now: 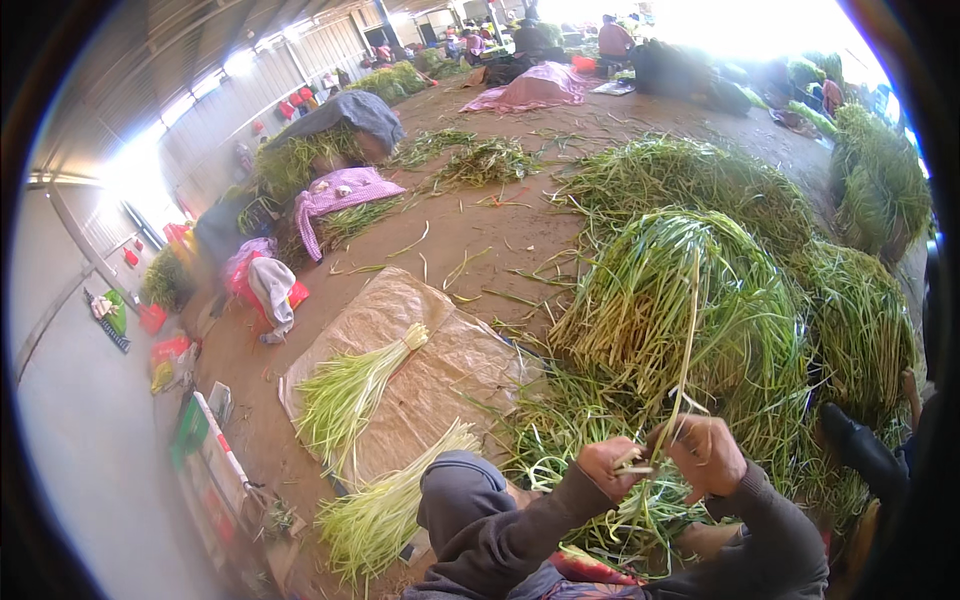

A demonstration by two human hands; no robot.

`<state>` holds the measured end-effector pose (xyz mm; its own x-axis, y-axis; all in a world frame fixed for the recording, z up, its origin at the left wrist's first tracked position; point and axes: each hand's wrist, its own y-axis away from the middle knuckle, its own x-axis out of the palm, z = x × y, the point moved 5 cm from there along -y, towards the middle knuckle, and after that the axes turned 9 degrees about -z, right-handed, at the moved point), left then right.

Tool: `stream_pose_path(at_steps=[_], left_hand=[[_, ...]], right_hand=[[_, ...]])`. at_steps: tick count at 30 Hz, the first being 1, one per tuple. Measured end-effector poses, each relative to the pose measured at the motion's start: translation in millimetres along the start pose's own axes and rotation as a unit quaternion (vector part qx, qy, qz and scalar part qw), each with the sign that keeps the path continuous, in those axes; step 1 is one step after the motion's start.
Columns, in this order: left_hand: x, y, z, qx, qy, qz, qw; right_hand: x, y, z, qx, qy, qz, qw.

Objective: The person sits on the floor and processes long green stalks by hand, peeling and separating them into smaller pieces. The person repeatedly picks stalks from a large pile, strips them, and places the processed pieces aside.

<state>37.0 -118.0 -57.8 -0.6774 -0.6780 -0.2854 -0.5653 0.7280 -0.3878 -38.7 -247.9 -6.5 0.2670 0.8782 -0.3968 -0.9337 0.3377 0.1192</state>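
Observation:
Several pale stalk ends (632, 463) stick out of my left hand (609, 466), which is closed around them. Close beside it, my right hand (705, 454) has its fingers on a long yellowish plant stalk (688, 345) that stands up between the hands and reaches over the large heap of green stalks (675, 300). Loose green leaves (645, 510) lie below both hands. To the left, a tied bundle of pale green stalks (360, 382) rests on a tan woven sheet (450, 337). A second pile of pale stalks (397, 502) lies beside my knee.
More green heaps (855, 322) stand at the right, near another person's dark boot (862, 450). A pink checked cloth (349, 196) and a grey cover (349, 116) lie over piles further off. A wooden frame (232, 465) is at the lower left. People sit in the background.

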Motion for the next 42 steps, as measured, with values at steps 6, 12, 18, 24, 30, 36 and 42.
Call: stream_pose_path(at_steps=[6,12,18,24,30,36,42], left_hand=[[-21.4,-1.5,-3.6,-0.067,0.047,-0.109,0.991],[-15.2,-1.9,-7.8,-0.074,0.02,-0.056,0.995],[-25.4,3.5,0.3,-0.123,0.056,-0.116,0.984],[-72.2,19.5,7.3,-0.166,0.415,-0.335,0.829],[-107.8,15.0,-0.2,-0.11,0.322,-0.391,0.855],[-56.6,6.2,1.4,-0.089,0.016,-0.198,0.976],[-32.4,3.8,6.1,-0.161,0.071,-0.107,0.979]], right_hand=[[-1.7,-2.4,5.2,-0.151,0.151,-0.009,0.977],[20.9,2.8,-0.6,-0.268,0.209,0.013,0.94],[-2.6,-5.6,-22.1,-0.227,0.2,-0.02,0.953],[-74.7,-32.6,-74.3,-0.116,0.302,-0.216,0.921],[-132.3,-30.3,-126.9,0.061,0.279,-0.233,0.93],[-86.9,-28.7,-85.7,0.045,0.086,-0.141,0.985],[-19.7,-16.7,-40.9,0.062,-0.034,0.074,0.995]])
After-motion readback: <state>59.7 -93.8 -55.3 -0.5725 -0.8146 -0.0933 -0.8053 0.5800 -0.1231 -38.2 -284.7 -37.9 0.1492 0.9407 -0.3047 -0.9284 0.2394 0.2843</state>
